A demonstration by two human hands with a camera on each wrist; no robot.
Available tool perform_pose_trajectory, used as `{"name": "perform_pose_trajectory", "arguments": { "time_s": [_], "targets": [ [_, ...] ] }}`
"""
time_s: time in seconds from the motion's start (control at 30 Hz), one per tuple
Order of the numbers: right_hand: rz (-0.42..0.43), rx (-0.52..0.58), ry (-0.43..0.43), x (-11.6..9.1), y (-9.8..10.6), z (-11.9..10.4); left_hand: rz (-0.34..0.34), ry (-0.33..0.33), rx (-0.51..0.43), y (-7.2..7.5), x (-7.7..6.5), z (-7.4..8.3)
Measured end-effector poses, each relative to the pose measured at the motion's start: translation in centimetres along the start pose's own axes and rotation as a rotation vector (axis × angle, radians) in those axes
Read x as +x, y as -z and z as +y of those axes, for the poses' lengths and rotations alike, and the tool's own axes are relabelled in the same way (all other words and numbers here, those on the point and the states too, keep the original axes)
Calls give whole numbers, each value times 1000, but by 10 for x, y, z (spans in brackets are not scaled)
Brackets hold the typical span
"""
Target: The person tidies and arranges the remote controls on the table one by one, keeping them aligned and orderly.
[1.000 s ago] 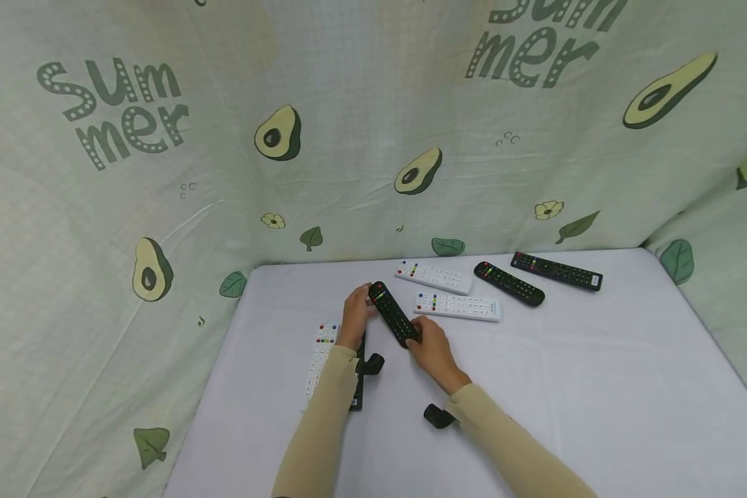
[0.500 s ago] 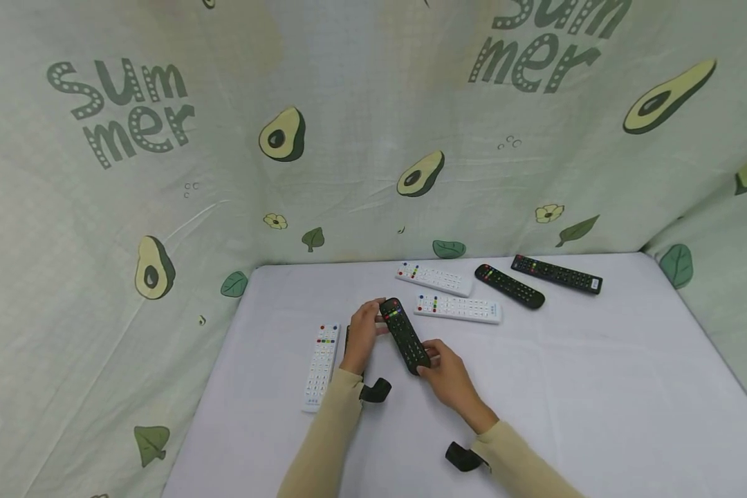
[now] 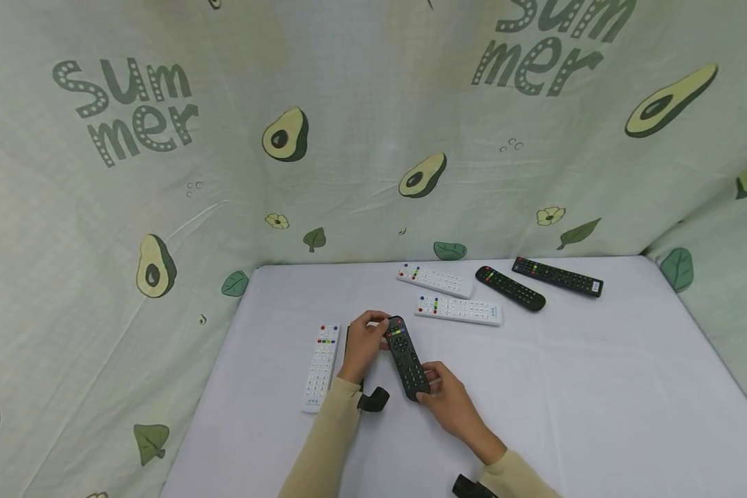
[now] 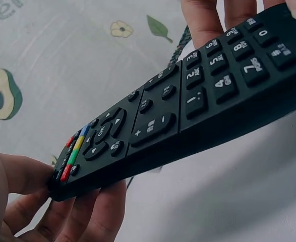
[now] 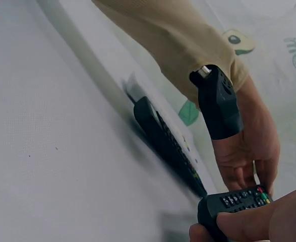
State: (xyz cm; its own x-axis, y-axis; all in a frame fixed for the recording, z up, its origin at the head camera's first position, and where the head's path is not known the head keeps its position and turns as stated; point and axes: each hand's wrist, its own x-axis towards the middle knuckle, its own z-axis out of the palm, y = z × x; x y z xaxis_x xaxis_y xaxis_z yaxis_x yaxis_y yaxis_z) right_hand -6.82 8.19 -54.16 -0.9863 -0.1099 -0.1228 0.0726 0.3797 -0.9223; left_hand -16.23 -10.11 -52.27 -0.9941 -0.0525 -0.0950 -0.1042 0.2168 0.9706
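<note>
A black remote control [image 3: 408,361] with colored buttons is held tilted above the white table, between both hands. My left hand [image 3: 362,348] pinches its far end, beside the red, green, yellow and blue keys. At the near end, where the number keys are, my right hand [image 3: 453,408] grips it between thumb and fingers. The left wrist view shows the keypad of this remote [image 4: 153,111] close up, its face turned upward. Another black remote [image 5: 163,143] lies on the table under my left arm, mostly hidden in the head view.
A white remote [image 3: 321,368] lies left of my left forearm. Toward the back lie two white remotes, one behind [image 3: 434,280] and one nearer [image 3: 458,310]. Two black remotes, a rounded one [image 3: 510,288] and a squared one [image 3: 557,277], lie back right. A printed cloth [image 3: 348,207] hangs behind the table [image 3: 597,387].
Both hands have drawn the held black remote toward the body, and it has turned more upright in the head view. The white remote at left has come out from behind my left arm.
</note>
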Motion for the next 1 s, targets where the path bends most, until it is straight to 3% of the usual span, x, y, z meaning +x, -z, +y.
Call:
{"name": "perform_pose_trajectory", "arguments": {
  "time_s": [0.3, 0.77, 1.0],
  "targets": [
    [-45, 75, 11, -11, -9, 5, -19, 18, 69, 1, -7, -5],
    [-132, 138, 63, -10, -25, 6, -61, 12, 135, 12, -11, -3],
    [-148, 120, 85, -7, -37, 2, -134, 14, 99, 20, -9, -1]
  ]
}}
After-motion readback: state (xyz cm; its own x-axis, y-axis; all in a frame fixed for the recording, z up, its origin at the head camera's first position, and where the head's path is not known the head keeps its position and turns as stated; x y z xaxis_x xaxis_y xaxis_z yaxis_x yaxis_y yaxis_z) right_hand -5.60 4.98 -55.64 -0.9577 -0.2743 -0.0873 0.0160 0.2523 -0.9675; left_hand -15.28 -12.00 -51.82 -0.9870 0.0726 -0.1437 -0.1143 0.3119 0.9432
